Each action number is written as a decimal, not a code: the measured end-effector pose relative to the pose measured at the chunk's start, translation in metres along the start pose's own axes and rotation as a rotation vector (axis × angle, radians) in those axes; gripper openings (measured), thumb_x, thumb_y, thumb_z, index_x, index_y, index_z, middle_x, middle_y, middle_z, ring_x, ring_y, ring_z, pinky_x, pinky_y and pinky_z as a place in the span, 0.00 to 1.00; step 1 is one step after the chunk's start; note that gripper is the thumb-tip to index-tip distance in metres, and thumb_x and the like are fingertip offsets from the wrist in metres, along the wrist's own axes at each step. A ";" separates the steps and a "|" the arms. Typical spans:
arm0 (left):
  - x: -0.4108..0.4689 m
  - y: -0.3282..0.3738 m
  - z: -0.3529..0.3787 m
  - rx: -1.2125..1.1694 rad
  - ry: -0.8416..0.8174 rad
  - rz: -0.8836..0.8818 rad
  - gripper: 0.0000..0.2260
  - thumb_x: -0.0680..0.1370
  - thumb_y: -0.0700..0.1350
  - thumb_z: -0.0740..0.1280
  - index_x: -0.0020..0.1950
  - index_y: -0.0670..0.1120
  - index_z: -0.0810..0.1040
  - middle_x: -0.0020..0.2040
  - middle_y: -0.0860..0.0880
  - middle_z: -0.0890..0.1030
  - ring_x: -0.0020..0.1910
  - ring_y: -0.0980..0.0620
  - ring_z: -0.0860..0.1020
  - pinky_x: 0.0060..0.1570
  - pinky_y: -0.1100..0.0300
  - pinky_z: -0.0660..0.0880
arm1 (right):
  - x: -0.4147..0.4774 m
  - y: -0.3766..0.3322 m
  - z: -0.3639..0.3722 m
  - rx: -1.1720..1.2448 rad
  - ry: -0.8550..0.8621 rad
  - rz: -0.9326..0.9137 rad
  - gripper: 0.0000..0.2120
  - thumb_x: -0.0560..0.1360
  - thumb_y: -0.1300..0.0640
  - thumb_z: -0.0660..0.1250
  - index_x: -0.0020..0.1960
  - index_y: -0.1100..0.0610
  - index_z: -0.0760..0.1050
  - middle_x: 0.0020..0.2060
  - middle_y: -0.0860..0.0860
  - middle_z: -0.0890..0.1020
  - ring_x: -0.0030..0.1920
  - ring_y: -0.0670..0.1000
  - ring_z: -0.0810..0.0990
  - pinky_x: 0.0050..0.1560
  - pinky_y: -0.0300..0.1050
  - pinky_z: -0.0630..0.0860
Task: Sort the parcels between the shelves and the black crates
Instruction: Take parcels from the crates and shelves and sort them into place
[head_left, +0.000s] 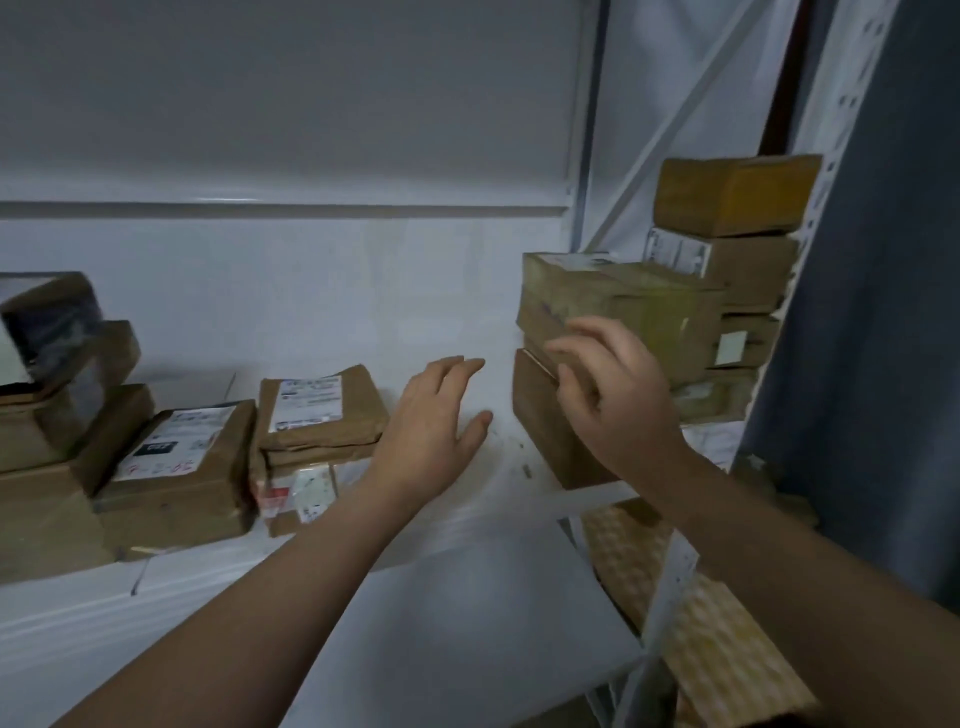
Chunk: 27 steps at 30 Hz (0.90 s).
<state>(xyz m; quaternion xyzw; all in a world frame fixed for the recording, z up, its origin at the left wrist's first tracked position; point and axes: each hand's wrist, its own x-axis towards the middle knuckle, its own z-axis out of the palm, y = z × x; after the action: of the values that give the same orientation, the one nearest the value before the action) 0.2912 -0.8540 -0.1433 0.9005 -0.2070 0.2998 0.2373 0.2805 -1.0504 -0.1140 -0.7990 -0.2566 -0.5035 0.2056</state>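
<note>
Person stands at a white shelf (514, 483), both bare forearms stretched fwd over it.

L side: left hand (431, 431) hovers low above the bare middle of the shelf, palm down, fingers straight & together, thumb out to the side. Holds nothing.

R side: right hand (613, 395) is up against the front stack (571, 364) of brown cardboard boxes at the shelf's right end. Fingers loosely bent, tips at the seam between the top box (623, 296) & the lower box (540, 415). Not wrapped round either one; can't tell if the tips actually touch the cardboard.

Behind that, hard against the white perforated upright (810, 234), a taller rear stack (737, 270) of boxes, several w/ white labels, a plain tan one on top.

Between the hands & the left end: a labelled parcel (317, 405) in brown paper lies on flat parcels (301, 488), just beside the left wrist. Next left, a labelled box (176, 467) w/ red handwriting on its label. Far left, a blurred left pile (52, 364) of boxes, partly cut off by the frame edge.

Under the shelf, at right, a yellowish textured padded sheet (717, 623) shows.
</note>
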 end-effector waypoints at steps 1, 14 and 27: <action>0.008 0.011 0.006 -0.020 0.002 0.008 0.24 0.78 0.48 0.65 0.73 0.46 0.66 0.70 0.45 0.68 0.68 0.46 0.66 0.67 0.54 0.63 | 0.000 0.010 -0.010 -0.031 0.008 -0.002 0.09 0.73 0.65 0.64 0.51 0.62 0.80 0.53 0.59 0.80 0.52 0.58 0.78 0.52 0.53 0.76; 0.080 0.096 0.047 -0.115 0.000 -0.049 0.27 0.80 0.56 0.59 0.77 0.57 0.53 0.77 0.43 0.55 0.72 0.43 0.63 0.67 0.50 0.64 | -0.001 0.107 -0.078 -0.173 -0.189 0.370 0.20 0.77 0.55 0.64 0.68 0.54 0.69 0.67 0.53 0.68 0.68 0.53 0.65 0.69 0.53 0.59; 0.092 0.115 0.055 -0.441 0.002 -0.236 0.23 0.79 0.64 0.53 0.71 0.57 0.59 0.63 0.49 0.76 0.62 0.47 0.75 0.60 0.47 0.73 | 0.024 0.122 -0.069 0.306 -0.276 0.794 0.29 0.78 0.41 0.59 0.73 0.56 0.60 0.68 0.53 0.63 0.65 0.52 0.69 0.68 0.50 0.67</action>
<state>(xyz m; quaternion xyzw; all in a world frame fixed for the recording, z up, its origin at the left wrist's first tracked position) 0.3237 -0.9974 -0.0886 0.8447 -0.1604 0.2184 0.4615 0.3165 -1.1814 -0.0724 -0.8558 -0.0268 -0.2304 0.4624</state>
